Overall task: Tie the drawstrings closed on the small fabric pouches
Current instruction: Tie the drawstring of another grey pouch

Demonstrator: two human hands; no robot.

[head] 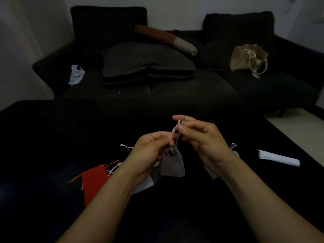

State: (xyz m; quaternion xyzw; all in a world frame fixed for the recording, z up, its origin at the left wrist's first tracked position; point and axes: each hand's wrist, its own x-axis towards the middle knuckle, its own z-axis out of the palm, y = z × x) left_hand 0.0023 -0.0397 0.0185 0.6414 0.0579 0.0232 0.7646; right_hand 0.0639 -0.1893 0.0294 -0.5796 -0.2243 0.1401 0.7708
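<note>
- The grey pouch [172,163] is held in the air above the black table [228,199], hanging between the two hands with its gathered mouth uppermost.
- The left hand [149,153] is raised just left of the grey pouch; its grip is closed in a pinch on the white drawstrings [175,129] just above the pouch mouth.
- The right hand [201,137] is held above and to the right of the grey pouch; the upper part of the drawstrings is pinched between thumb and fingertips, with the strands running upward from the pouch.
- Both forearms are extended forward from the near edge of the view.
- A red pouch [94,179] lies on the table left of the grey pouch, below the left forearm.
- A white folded item [278,157] lies on the table well right of the grey pouch.
- Beyond the grey pouch, the far table edge is met by a dark sofa [175,92].
</note>
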